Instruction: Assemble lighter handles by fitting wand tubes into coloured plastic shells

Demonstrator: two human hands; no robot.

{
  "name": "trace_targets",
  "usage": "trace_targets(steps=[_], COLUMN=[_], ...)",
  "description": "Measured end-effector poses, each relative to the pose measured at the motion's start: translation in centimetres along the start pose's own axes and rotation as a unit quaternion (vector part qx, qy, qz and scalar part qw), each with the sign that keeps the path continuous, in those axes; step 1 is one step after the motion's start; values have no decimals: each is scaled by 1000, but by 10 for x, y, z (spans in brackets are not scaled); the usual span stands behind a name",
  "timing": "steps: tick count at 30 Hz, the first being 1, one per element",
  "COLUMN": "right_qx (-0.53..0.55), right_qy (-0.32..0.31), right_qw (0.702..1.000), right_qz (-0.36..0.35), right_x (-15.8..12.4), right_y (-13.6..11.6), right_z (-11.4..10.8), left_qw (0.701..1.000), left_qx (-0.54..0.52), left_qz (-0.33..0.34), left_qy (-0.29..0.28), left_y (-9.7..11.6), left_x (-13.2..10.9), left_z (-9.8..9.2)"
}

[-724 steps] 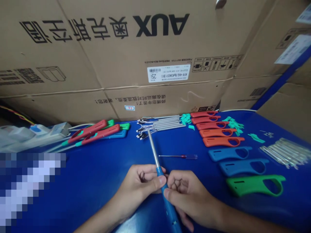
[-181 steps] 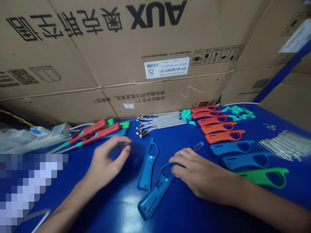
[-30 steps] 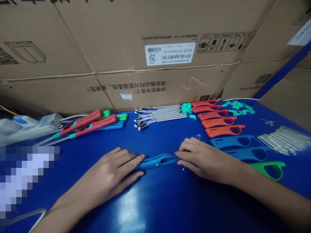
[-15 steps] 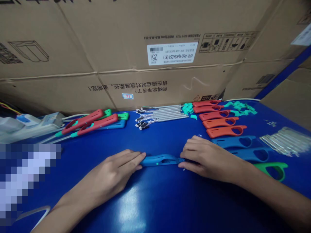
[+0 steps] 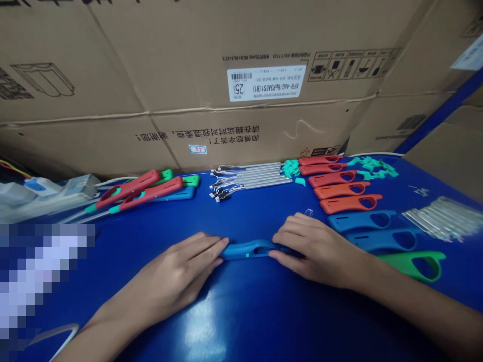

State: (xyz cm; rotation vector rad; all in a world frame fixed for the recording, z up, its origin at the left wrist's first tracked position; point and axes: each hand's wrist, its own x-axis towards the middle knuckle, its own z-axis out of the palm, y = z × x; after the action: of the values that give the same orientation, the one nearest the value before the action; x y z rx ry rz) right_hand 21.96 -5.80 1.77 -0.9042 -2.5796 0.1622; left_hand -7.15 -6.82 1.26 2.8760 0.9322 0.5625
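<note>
A blue lighter casing lies sideways between my two hands, low over the blue table. My left hand is closed on its left end, thumb below and fingers on top. My right hand grips the right end and covers part of the finger opening. A small green piece shows on the casing's near side. Just behind my right fingers is a small clear piece. What lies under my right palm is hidden.
Several red, blue and green casing halves lie on the right, beside thin metal parts. Grey rods with wires and green bits are at the back. Finished-looking lighters and a power strip lie left, before a cardboard wall.
My right hand has slid left along the blue casing and now covers more of its right end. My left hand keeps its hold, almost unmoved.
</note>
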Motion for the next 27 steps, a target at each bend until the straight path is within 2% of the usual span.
trace_targets(steps=[12, 22, 27], right_qx=[-73, -87, -35], right_qy=[92, 92, 72], right_qw=[991, 990, 996], right_qz=[-59, -65, -28], right_x=[1, 0, 0], right_y=[-3, -4, -5], right_z=[10, 10, 12], left_qw=[1000, 1000, 1000], left_qx=[13, -16, -26], left_qz=[17, 3, -6], left_qy=[5, -4, -9], left_y=[9, 11, 9], left_x=[2, 3, 2], left_z=[4, 3, 5])
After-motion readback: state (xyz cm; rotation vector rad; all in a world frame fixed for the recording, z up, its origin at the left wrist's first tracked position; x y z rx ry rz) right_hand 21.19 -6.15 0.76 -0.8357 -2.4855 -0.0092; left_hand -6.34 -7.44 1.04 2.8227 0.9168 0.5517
